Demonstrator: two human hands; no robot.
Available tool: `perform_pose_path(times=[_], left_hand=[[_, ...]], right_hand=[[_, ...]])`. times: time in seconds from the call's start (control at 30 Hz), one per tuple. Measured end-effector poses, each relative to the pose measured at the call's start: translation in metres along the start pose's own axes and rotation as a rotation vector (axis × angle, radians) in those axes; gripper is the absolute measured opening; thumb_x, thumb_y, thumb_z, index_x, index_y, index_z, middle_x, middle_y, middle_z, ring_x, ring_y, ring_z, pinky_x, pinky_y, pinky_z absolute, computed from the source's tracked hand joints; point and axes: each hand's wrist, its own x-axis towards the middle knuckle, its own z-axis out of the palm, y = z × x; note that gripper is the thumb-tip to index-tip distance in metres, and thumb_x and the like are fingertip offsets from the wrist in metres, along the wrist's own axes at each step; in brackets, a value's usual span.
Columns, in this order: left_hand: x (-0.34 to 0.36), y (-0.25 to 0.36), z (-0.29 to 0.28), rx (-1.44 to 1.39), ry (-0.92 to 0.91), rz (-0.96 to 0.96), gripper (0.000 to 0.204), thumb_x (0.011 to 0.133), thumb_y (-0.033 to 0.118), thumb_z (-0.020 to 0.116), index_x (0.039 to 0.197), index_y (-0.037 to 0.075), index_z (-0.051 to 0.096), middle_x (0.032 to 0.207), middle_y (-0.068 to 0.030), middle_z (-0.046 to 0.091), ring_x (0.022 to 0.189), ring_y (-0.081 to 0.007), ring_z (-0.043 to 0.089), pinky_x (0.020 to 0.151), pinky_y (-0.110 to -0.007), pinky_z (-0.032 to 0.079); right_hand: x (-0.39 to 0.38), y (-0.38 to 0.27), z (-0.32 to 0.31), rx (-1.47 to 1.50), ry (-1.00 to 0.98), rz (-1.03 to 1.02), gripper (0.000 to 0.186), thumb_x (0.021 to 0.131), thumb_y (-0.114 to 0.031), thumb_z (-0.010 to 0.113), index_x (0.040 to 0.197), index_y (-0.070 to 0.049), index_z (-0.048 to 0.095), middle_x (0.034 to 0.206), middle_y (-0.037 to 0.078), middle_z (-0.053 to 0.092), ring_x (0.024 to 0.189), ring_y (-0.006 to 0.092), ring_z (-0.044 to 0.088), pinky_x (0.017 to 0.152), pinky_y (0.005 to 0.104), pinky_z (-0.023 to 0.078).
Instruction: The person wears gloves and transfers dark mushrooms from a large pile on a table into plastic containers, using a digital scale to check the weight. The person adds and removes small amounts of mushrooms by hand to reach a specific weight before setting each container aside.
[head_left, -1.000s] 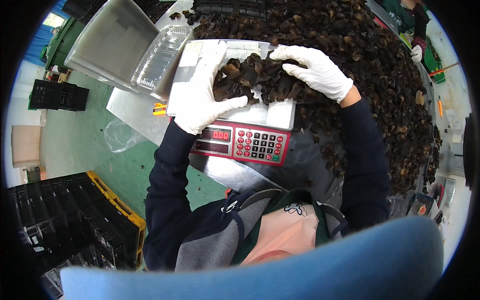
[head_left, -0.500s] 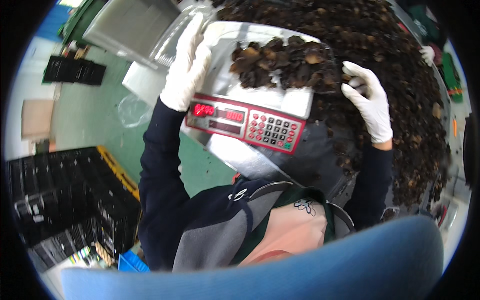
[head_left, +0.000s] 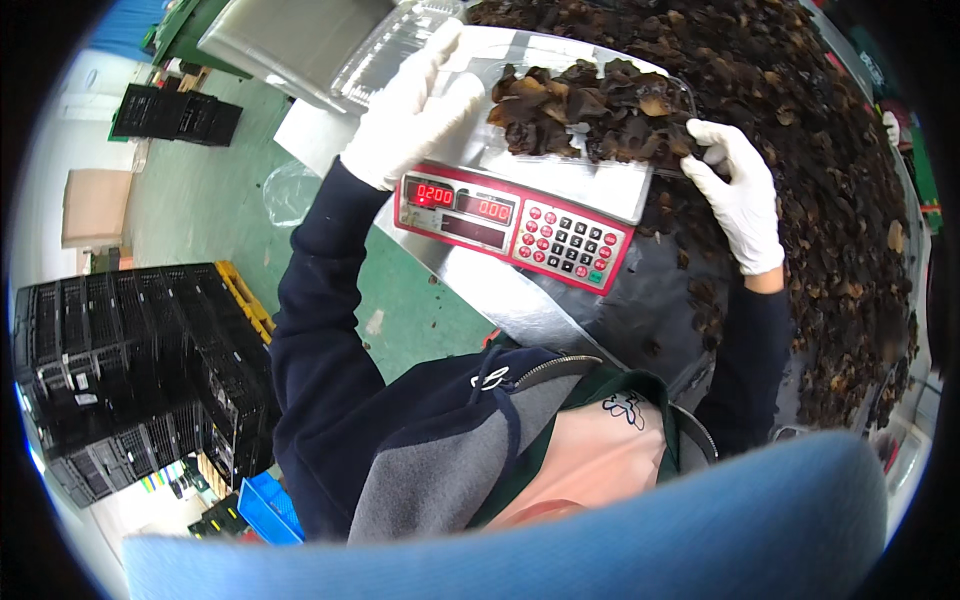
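Note:
A clear plastic tray (head_left: 560, 158) filled with dark brown, ruffled pieces (head_left: 585, 105) that look like wood ear mushrooms rests on the silver pan of a red-framed digital scale (head_left: 515, 228). The scale's red display is lit. Beside the tray's left end, my white-gloved left hand (head_left: 415, 115) is raised with fingers stretched and thumb apart, holding nothing. My gloved right hand (head_left: 737, 190) is at the tray's right end, its bent fingers and thumb at the rim. It seems to grip there, though the contact is partly hidden.
A large heap of the same dark pieces (head_left: 830, 180) spreads across the table behind and right of the scale. Stacked clear lids or trays (head_left: 290, 45) stand at the far left. Black crates (head_left: 130, 370) and a blue basket (head_left: 268, 508) sit on the floor to the left.
My right hand has closed in on the tray's right end, its fingers now at the rim. My left hand's thumb has spread away from its fingers. The whole view has shifted slightly.

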Motion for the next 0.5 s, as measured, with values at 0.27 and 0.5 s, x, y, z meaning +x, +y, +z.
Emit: perform_pose_path(times=[0.27, 0.5], left_hand=[[0.014, 0.004, 0.067, 0.626, -0.063, 0.242, 0.058, 0.1, 0.03, 0.06, 0.148, 0.002, 0.048, 0.141, -0.0206, 0.057, 0.132, -0.0367, 0.052, 0.114, -0.045, 0.038], [0.015, 0.012, 0.067, 0.508, -0.051, 0.155, 0.06, 0.095, 0.026, 0.068, 0.148, 0.004, 0.05, 0.147, -0.0218, 0.051, 0.135, -0.0372, 0.048, 0.116, -0.045, 0.036]], right_hand=[[0.015, -0.01, 0.027, 0.001, 0.032, -0.052, 0.021, 0.084, -0.017, 0.08, 0.101, -0.009, 0.072, 0.095, 0.005, 0.07, 0.088, 0.0242, 0.069, 0.077, 0.0326, 0.056], [0.02, -0.007, 0.022, -0.255, -0.021, -0.334, 0.041, 0.082, -0.012, 0.073, 0.122, -0.02, 0.071, 0.111, 0.006, 0.062, 0.104, 0.0278, 0.06, 0.092, 0.0383, 0.05]])
